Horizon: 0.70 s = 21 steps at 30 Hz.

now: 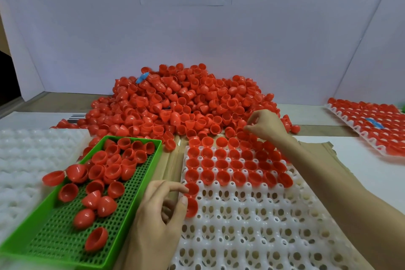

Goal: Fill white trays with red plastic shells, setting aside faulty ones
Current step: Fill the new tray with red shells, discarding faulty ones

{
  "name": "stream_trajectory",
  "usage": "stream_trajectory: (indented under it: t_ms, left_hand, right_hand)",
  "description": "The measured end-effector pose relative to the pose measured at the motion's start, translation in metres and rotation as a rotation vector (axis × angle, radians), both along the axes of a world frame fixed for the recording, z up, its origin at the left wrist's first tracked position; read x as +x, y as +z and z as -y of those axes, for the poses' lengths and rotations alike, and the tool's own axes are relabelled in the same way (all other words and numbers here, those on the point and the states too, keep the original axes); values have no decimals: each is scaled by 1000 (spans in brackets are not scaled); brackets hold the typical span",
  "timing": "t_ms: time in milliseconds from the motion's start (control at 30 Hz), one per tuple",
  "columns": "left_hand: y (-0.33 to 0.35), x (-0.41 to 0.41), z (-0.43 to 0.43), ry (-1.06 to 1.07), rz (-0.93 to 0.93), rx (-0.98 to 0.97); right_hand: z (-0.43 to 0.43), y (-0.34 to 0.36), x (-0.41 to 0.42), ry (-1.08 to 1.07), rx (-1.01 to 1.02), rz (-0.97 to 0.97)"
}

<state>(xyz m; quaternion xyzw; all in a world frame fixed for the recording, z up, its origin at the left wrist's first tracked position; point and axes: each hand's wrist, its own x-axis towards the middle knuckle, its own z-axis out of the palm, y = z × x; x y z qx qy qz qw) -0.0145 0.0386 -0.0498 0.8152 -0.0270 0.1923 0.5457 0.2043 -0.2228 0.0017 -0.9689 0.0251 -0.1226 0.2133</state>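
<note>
Far left: spare white trays (24, 160) are lying empty and stacked, probably waiting near to hand for a swap.

Green bin (54, 237) is sitting just beside them, angled toward the person. It is holding loose red shells facing every way, a few joined in pairs, one hanging over its left rim. Judging from the task, this is where the faulty ones are going; keeping it next to the left hand is sparing a reach.

Left hand (157, 210) is working at the left edge of the white tray (252, 232), thumb and forefinger pinching a red shell (192, 207) narrowly over the first cells of the next empty row. It appears to be seating it.

The tray's far rows are carrying shells open side up, one to a cell; the near rows are showing bare holes. Filling is running far to near, so, as I read it, the arms are not crossing finished rows.

Behind it the pile (175, 103) is spilling right up to the tray's far edge.

Right hand (265, 126) is reaching into the pile's near right fringe, fingers curled downward among the shells. Whether it is gripping one I cannot tell.

Far right: a filled tray (341, 119) is sitting well apart, likely finished work.
</note>
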Motion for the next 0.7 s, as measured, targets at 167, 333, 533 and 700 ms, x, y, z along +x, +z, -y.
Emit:
stream_trajectory:
  t_ms: [167, 333, 533, 700]
  left_hand:
    - [-2, 2, -1, -2, -11, 14]
    - [-6, 5, -3, -10, -9, 85]
    - [-1, 2, 0, -15, -14, 8]
    - [6, -3, 0, -27, 6, -34]
  right_hand:
    - [9, -7, -8, 35, 79, 55]
    - [6, 10, -21, 75, 223, 271]
    - [-28, 40, -85, 360, 301, 328]
    - [-66, 24, -165, 716, 161, 383]
